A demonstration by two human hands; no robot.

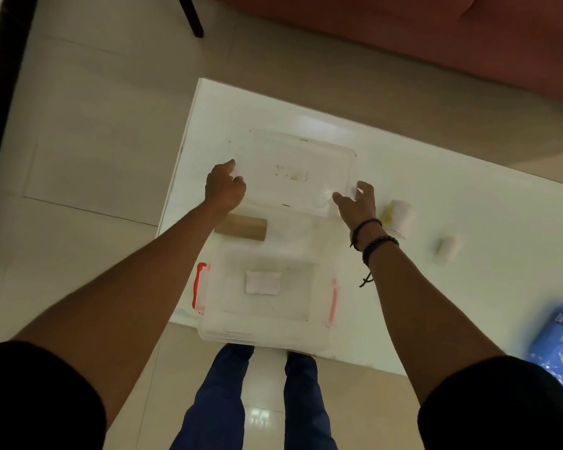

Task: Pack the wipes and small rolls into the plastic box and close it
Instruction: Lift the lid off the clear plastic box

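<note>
A clear plastic box (215, 332) with red side latches stands open at the near edge of the white table (436, 196); a small white label or pad shows at its bottom. Beyond it I hold the clear lid (293, 170) flat over the table. My left hand (225, 190) grips the lid's left edge and my right hand (355, 203) grips its right edge. A brown cardboard roll (242, 227) lies between lid and box. Two small white rolls lie right of my right hand: a bigger roll (402, 217) and a smaller roll (449, 250). A blue wipes pack (559, 336) lies at the table's right edge.
The table stands on a pale tiled floor (95, 141). A reddish sofa (436, 34) runs along the far right. A dark furniture leg (190, 14) stands at the top, a dark edge at the far left. My legs in blue trousers (225, 401) show below the table.
</note>
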